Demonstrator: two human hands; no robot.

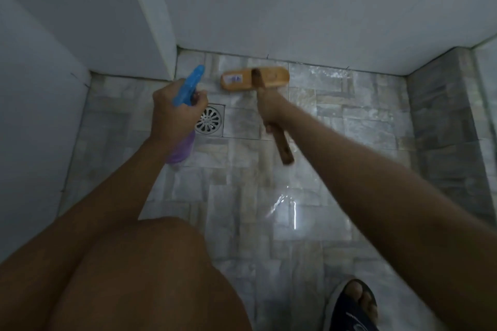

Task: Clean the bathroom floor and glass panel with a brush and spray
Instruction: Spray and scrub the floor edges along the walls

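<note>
Brush (274, 76): a wooden brush whose long tan head lies crosswise on the floor, just in front of the back wall. A small label sits on its left end, and a darker handle runs from its middle back toward the person.
Right hand (271, 111): fingers wrapped tight round the handle partway along, with the handle's end sticking out below the hand.
Spray (191, 83): a bottle with a blue trigger top and a pale purple body, held above the floor to the left of the brush with its nozzle pointing at the back wall.
Left hand (172, 114): curled round the neck of the spray, seen from the back. Whether a finger is on the trigger cannot be told.
Floor (269, 236): grey stone-pattern tiles, wet and shining on the right side.
Drain (211, 119): a round metal grate in a square plate, between the 2 hands and partly hidden by the left one.
Walls (295, 8): plain pale walls meeting in a corner at the back left.
Legs (139, 271): bare, bent knees at lower left.
Sandal (347, 312): dark, on a foot at the bottom right.
</note>
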